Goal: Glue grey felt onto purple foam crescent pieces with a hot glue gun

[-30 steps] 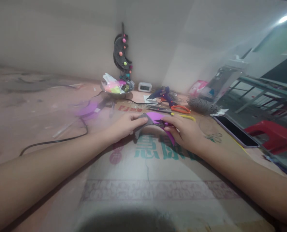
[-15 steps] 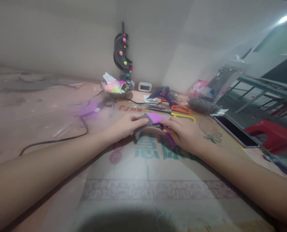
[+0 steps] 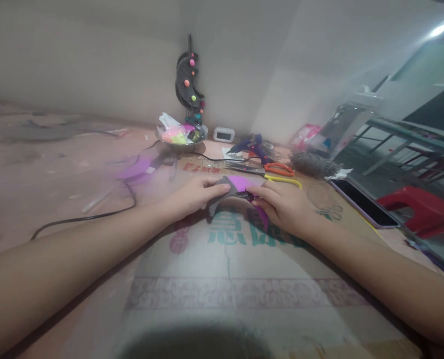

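Note:
Both hands hold a curved purple piece (image 3: 240,183), partly covered in grey yarn, above the printed cardboard (image 3: 195,269). My left hand (image 3: 196,196) pinches its grey-covered end, thumb on top. At the other side my right hand (image 3: 283,202) is closed on the bare purple part, with a purple tip poking out below the fingers. The fingers' undersides are hidden. Just behind my right hand lie scissors with yellow handles (image 3: 286,181) and a pair with orange handles (image 3: 279,169).
A blue glue gun (image 3: 252,145), a white digital clock (image 3: 223,134) and a metal bowl of colourful bits (image 3: 180,140) stand near the wall. A grey yarn bundle (image 3: 313,163) and a phone (image 3: 364,202) lie right. A dark crescent with pompoms (image 3: 186,82) hangs behind; a black cable (image 3: 83,218) runs left.
Almost nothing differs. Both hands keep their hold on the purple piece, and the right hand and piece show only a very slight shift.

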`<state>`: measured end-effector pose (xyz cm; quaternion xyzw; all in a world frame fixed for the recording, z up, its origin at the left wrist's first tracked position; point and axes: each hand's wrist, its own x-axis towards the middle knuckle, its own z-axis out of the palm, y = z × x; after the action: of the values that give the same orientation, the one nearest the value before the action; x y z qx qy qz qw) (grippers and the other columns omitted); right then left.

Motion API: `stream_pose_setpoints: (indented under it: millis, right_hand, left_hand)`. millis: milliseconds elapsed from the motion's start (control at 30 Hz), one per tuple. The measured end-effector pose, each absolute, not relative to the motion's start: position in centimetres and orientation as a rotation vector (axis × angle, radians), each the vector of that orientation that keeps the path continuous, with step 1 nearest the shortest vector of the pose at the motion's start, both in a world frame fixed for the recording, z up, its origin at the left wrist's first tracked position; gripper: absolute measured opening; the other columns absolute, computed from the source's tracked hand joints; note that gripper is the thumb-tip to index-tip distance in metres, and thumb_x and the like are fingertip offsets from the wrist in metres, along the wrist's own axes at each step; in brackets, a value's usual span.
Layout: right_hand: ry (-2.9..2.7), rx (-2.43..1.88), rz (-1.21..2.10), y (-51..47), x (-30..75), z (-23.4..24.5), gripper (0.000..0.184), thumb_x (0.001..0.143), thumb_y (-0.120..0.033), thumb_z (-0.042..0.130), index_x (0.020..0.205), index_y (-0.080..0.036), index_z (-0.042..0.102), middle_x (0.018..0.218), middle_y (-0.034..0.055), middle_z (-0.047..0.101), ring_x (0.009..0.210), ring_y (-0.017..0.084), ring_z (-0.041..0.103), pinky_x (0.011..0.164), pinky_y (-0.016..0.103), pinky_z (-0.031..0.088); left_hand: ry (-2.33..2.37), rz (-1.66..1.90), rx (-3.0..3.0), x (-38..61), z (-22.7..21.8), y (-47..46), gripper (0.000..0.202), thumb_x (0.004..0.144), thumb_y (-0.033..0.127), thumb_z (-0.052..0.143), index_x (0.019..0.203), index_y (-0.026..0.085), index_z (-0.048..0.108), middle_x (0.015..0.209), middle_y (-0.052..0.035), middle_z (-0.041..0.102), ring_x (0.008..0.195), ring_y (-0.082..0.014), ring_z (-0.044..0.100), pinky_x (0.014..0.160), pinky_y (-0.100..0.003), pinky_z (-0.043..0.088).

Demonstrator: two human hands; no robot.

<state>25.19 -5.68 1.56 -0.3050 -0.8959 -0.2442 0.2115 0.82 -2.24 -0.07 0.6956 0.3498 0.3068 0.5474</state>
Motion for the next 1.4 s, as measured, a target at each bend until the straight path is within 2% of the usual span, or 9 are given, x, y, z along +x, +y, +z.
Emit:
stream_pose_setpoints:
  millis: [600, 900, 1100, 1300, 1400]
  right_hand:
    - [-2.463, -0.804, -0.650, -5.66, 25.12, 1.68, 0.026, 0.098, -0.026, 0.042, 0.104, -0.016, 0.065, 0.072, 0.0038, 0.063, 0.061, 0.013, 0.052, 0.053, 0.025, 0.034]
    - [-2.449, -0.832, -0.590, -5.56, 25.30, 1.43, 0.028, 0.097, -0.027, 0.042, 0.108, -0.014, 0.064, 0.074, 0.0047, 0.062, 0.062, 0.014, 0.053, 0.055, 0.025, 0.036]
    - [-2.493, -0.849, -0.630, -5.79, 25.13, 1.56, 0.027, 0.097, -0.026, 0.043, 0.109, -0.015, 0.064, 0.074, 0.0044, 0.062, 0.061, 0.014, 0.051, 0.054, 0.025, 0.033]
    - [-2.490, -0.847, -0.665, -5.85, 25.02, 1.65, 0.027, 0.098, -0.028, 0.043, 0.108, -0.015, 0.065, 0.073, 0.0043, 0.062, 0.061, 0.013, 0.051, 0.053, 0.026, 0.032]
    - [-2.487, -0.818, -0.660, -5.89, 25.00, 1.73, 0.026, 0.097, -0.026, 0.043, 0.107, -0.015, 0.065, 0.073, 0.0042, 0.063, 0.062, 0.013, 0.052, 0.054, 0.026, 0.034]
  left_hand:
    - [0.882, 0.751, 1.650, 0.93, 0.43, -2.57, 0.032, 0.081, 0.047, 0.059, 0.076, 0.016, 0.066, 0.057, 0.0009, 0.059, 0.052, -0.0126, 0.054, 0.047, -0.022, 0.040]
    - [0.821, 0.744, 1.622, 0.84, 0.08, -2.31, 0.032, 0.085, 0.045, 0.057, 0.089, 0.015, 0.068, 0.070, -0.0004, 0.063, 0.056, -0.0113, 0.055, 0.050, -0.022, 0.042]
    - [0.818, 0.728, 1.622, 0.91, -0.14, -2.33, 0.032, 0.084, 0.045, 0.057, 0.084, 0.015, 0.066, 0.066, 0.0001, 0.059, 0.054, -0.0106, 0.051, 0.050, -0.022, 0.042]
    - [0.840, 0.744, 1.632, 0.85, 0.28, -2.53, 0.032, 0.081, 0.047, 0.060, 0.077, 0.016, 0.066, 0.062, -0.0006, 0.060, 0.056, -0.0133, 0.055, 0.049, -0.022, 0.042]
    - [0.803, 0.742, 1.629, 0.81, 0.22, -2.45, 0.031, 0.082, 0.046, 0.060, 0.079, 0.016, 0.067, 0.065, -0.0010, 0.062, 0.057, -0.0133, 0.057, 0.051, -0.023, 0.043]
